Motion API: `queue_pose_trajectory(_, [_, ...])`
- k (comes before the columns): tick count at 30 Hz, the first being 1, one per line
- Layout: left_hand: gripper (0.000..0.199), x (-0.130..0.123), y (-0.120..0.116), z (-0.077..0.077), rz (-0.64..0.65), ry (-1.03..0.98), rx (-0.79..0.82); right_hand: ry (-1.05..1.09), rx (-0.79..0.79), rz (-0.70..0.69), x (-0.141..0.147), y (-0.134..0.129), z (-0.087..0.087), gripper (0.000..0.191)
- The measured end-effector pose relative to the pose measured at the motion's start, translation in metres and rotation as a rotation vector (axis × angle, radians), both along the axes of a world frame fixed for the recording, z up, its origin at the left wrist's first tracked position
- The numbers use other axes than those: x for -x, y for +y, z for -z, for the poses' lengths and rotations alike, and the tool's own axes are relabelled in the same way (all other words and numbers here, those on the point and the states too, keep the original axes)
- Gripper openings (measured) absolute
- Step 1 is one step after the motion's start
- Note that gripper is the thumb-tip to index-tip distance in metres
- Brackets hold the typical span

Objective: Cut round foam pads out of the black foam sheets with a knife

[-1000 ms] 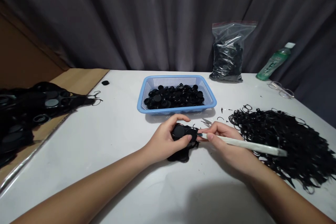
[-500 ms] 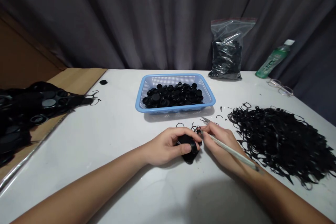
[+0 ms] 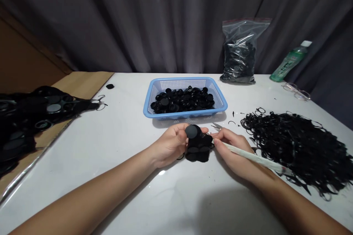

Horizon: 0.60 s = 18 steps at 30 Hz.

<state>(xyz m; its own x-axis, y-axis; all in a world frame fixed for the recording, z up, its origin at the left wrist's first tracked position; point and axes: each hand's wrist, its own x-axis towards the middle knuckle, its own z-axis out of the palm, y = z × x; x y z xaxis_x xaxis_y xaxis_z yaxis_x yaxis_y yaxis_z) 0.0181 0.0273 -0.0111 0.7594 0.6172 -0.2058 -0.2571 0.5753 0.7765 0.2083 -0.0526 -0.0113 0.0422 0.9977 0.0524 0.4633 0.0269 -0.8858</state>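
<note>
Right hand (image 3: 236,154) pinches the pale tool (image 3: 259,159), axis four-to-ten o'clock, tip at ten; left hand (image 3: 167,147) clamps black discs (image 3: 191,131) (matte, clustered).

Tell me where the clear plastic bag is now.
In the head view, the clear plastic bag with black contents stands at the far right of the white table, between the blue basket and green bottle.

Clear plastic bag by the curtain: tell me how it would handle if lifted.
The bag would probably flop at the top, where creased film rises above its load. The black pieces bulging its lower part would likely shift and pull downward.
</note>
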Motion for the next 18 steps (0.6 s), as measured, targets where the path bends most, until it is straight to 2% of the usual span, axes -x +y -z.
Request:
queue_pose_trajectory(4, [0.066, 0.002, 0.000, 0.001, 0.025, -0.002, -0.019, 0.160, -0.132, 0.061, 0.002, -0.003, 0.001, 0.012])
queue_pose_trajectory(8, [0.060, 0.001, -0.001, 0.001, -0.001, -0.004, -0.002, 0.264, -0.282, 0.137, 0.004, -0.006, -0.004, 0.007])
queue_pose_trajectory(11, [0.055, 0.001, -0.001, 0.001, -0.003, -0.009, 0.013, 0.390, -0.229, 0.144, 0.006, -0.010, -0.007, 0.012])
queue_pose_trajectory(14, [0.051, 0.001, -0.002, 0.003, -0.007, -0.017, 0.003, 0.533, -0.152, 0.024, 0.011, -0.013, -0.007, 0.022])
queue_pose_trajectory(16, [0.048, 0.001, -0.003, 0.005, 0.002, -0.033, -0.009, 0.569, -0.103, -0.028, 0.016, -0.013, -0.007, 0.021])
queue_pose_trajectory(18, [0.045, 0.002, -0.003, 0.006, 0.024, -0.057, -0.023, 0.601, -0.062, -0.011, 0.020, -0.011, -0.008, 0.020])
